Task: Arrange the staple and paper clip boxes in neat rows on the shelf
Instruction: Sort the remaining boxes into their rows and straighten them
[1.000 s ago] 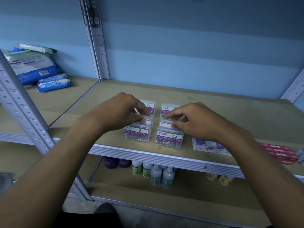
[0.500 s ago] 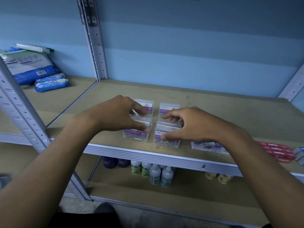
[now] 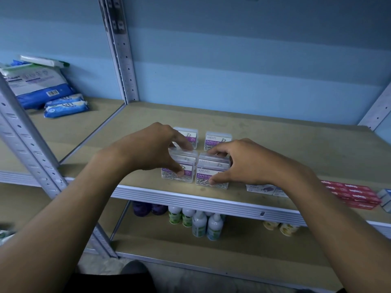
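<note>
Two clear plastic paper clip boxes with purple labels sit side by side at the near edge of the tan board shelf [image 3: 275, 132], long sides facing the person. The left hand [image 3: 148, 149] grips the near-left box [image 3: 179, 169], thumb on its near face and fingers curled over its far edge. The right hand [image 3: 247, 163] grips the near-right box [image 3: 212, 172] in the same way. Each box lies directly under its own hand, so neither needs to reach. Two more matching boxes [image 3: 218, 140] stand just behind, with a gap between the rows. White and purple staple boxes [image 3: 261, 189] and red staple boxes [image 3: 351, 192] lie to the right, nearer the right hand and probably next to be lined up.
</note>
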`<control>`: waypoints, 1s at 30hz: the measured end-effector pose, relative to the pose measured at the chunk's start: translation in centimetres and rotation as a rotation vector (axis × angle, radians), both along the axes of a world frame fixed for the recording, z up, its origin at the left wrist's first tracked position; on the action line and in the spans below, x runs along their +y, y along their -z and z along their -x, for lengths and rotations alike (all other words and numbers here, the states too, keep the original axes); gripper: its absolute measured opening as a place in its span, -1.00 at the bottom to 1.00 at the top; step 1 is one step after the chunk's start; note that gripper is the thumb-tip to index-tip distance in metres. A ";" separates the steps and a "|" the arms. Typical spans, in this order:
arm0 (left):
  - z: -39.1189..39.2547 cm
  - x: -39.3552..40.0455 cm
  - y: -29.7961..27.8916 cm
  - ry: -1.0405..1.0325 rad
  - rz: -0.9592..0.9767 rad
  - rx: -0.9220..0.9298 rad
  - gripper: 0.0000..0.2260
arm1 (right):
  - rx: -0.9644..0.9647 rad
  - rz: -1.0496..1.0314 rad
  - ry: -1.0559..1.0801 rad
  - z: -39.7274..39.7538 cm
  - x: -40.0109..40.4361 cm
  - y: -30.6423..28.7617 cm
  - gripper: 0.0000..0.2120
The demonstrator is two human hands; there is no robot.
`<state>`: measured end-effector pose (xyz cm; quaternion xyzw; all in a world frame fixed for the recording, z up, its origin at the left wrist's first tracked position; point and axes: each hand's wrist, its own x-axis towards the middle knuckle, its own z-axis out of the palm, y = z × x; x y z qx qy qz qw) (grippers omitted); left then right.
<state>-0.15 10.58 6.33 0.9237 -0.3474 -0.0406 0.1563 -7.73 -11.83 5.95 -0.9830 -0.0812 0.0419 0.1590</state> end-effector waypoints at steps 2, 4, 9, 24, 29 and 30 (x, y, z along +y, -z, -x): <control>0.1 -0.1 0.1 0.008 -0.011 -0.017 -0.50 | -0.005 0.005 0.001 0.0 0.1 0.0 -0.30; 0.1 -0.1 0.1 0.011 -0.020 -0.026 -0.50 | -0.009 0.013 -0.003 -0.1 0.2 0.0 -0.30; 0.3 -0.3 0.0 0.023 -0.023 -0.043 -0.49 | -0.013 0.035 -0.002 -0.3 0.3 0.4 -0.28; -4.1 -1.0 1.3 0.006 0.178 -0.201 -0.66 | -0.259 -0.170 0.140 -3.8 -2.3 1.8 -0.39; -6.1 -1.7 2.1 -0.021 0.202 -0.149 -0.63 | -0.251 -0.158 0.186 -5.5 -2.6 3.0 -0.48; -6.4 -1.9 2.3 -0.025 0.217 -0.117 -0.65 | -0.249 -0.167 0.198 -5.7 -2.6 3.2 -0.49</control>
